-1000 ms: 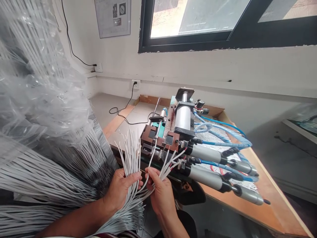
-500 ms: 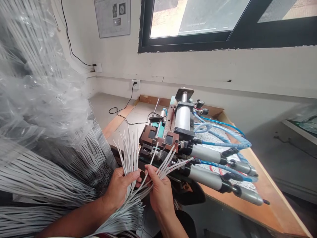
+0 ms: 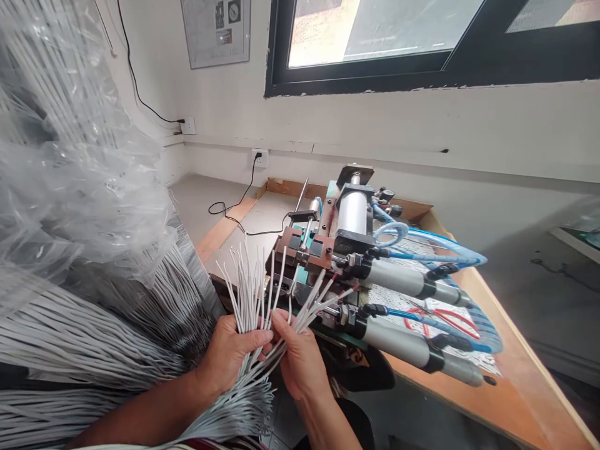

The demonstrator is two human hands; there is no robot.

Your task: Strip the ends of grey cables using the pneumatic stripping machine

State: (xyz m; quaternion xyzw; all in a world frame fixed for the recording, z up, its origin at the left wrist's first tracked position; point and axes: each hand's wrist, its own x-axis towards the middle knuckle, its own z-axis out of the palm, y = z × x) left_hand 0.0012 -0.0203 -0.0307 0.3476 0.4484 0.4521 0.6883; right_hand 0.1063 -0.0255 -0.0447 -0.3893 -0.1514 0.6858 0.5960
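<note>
A bunch of thin grey-white cables (image 3: pixel 247 281) stands up from my left hand (image 3: pixel 229 353), whose thumb and fingers are closed round it. Close beside it, my right hand (image 3: pixel 300 356) pinches a smaller fan of the same cables (image 3: pixel 309 309), which lean to the right. A few of these show reddish ends. Between the two hands, single cables rise upright near my right thumb. Below, the cables run down into a thick grey bundle (image 3: pixel 234 409). Just beyond the cable ends sits a pneumatic machine (image 3: pixel 304 247) with metal cylinders.
Large bundles of grey cable (image 3: pixel 84 337), partly under clear plastic (image 3: pixel 79 200), fill the left side. Blue air hoses (image 3: pixel 435 250) loop at the machine's right. Red-handled pliers or scissors (image 3: pixel 454 322) lie on the wooden-edged bench (image 3: pixel 529 387). A black cord (image 3: pixel 253 181) reaches a wall socket.
My hands have come closer together, and more single cables stand upright between them. The machine's upper clamp part has shifted up from the lower part. The view has turned slightly.
</note>
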